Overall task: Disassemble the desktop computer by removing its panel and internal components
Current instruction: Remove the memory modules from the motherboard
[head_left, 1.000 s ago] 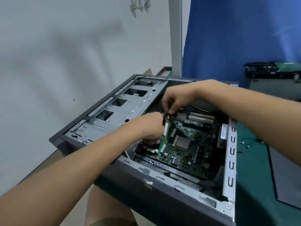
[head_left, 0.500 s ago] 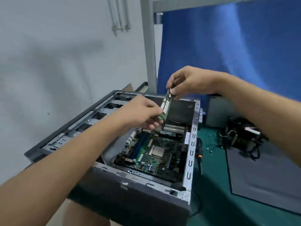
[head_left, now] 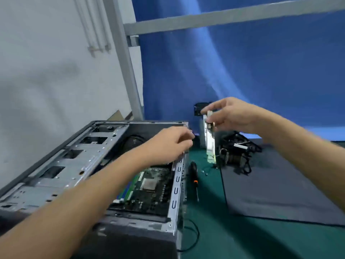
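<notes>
The right hand [head_left: 231, 114] pinches the top of the slim green memory module [head_left: 210, 144] with its white label, hanging near upright in the air just right of the open grey metal computer case [head_left: 175, 193], above the green table mat [head_left: 214, 230]. The left hand [head_left: 169, 143] hovers apart over the case's right rim, fingers loosely bent, gripping nothing, with the green motherboard [head_left: 149, 186] inside below.

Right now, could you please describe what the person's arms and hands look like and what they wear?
The left hand and right hand are bare, without gloves. Both forearms are bare as far as the frame shows: no sleeves, watch or bracelet.
</notes>
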